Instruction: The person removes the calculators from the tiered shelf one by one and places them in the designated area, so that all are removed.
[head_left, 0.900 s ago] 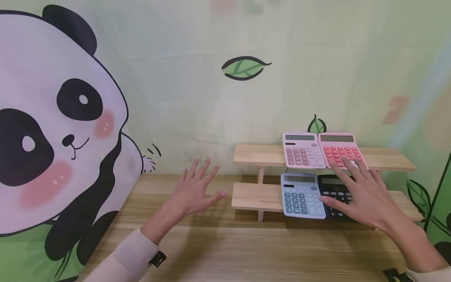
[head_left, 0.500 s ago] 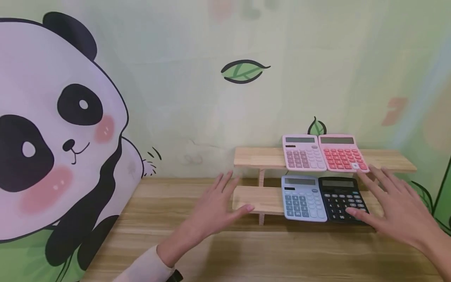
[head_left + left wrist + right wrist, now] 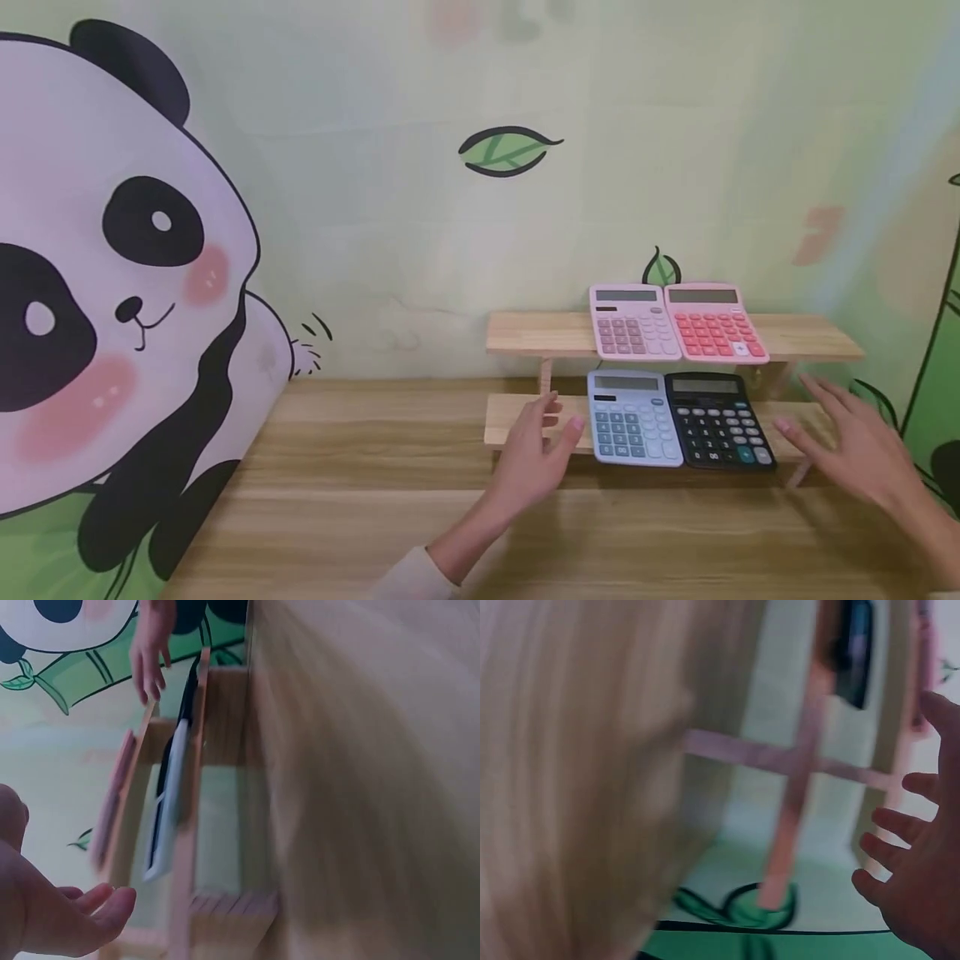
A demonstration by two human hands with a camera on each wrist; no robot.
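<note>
Four-button-row details aside, several calculators lean on a two-tier wooden stand [image 3: 532, 335] in the head view. Its lower shelf bears a light blue calculator [image 3: 636, 427] and a black calculator [image 3: 722, 429], side by side. Above them sit a pale pink calculator [image 3: 636, 323] and a brighter pink calculator [image 3: 716, 325]. My left hand [image 3: 534, 454], fingers relaxed, is near the lower shelf's left end, left of the blue calculator. Spread fingers show on my right hand [image 3: 862, 450], near the stand's right end. Both hands hold nothing; the right wrist view shows the right hand [image 3: 922, 847] apart from the shelves.
The stand rests on a wood-grain table [image 3: 375, 517], close to a printed wall cloth [image 3: 360, 208]. A large panda [image 3: 45, 167] is drawn on the cloth at left. Table surface lies in front of the stand and to its left.
My left hand has moved right, up to the stand's left end. My right hand has drawn away rightward from over the pink and black calculators, which are now uncovered.
</note>
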